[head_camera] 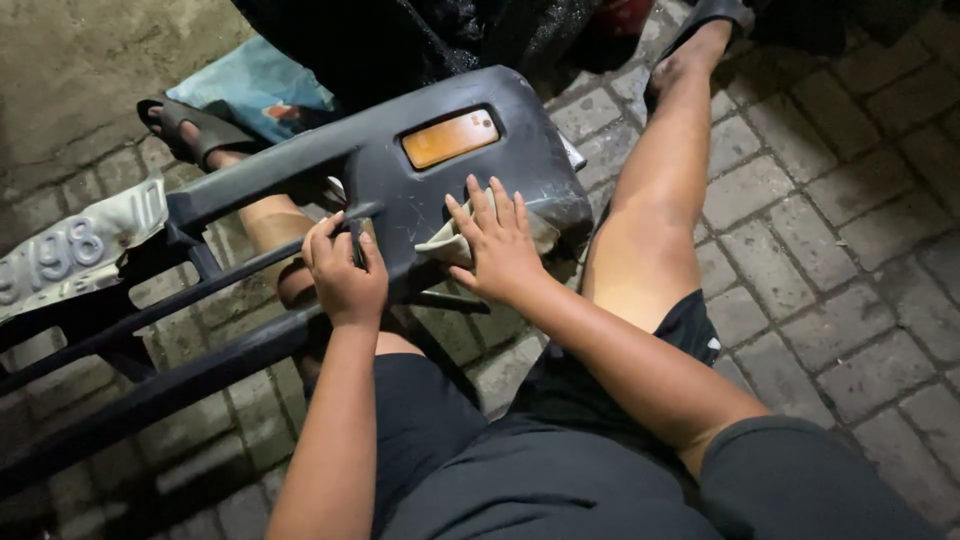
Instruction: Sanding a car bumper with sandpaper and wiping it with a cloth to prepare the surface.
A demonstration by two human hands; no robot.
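Observation:
A dark grey car bumper (pixel 300 165) with an orange side lamp (pixel 450 137) lies across my lap and legs. My left hand (pixel 343 272) is closed around an inner edge of the bumper near its grille opening. My right hand (pixel 498 245) lies flat with fingers spread, pressing a pale crumpled cloth (pixel 447 243) against the bumper's scuffed corner, just below the lamp.
I sit on a grey paving-brick floor (pixel 830 260) with both legs stretched out, sandals on my feet (pixel 195 130). A bent white plate (pixel 70 250) hangs at the bumper's left. A light blue bag (pixel 250 85) and a dark car body (pixel 420 35) lie beyond.

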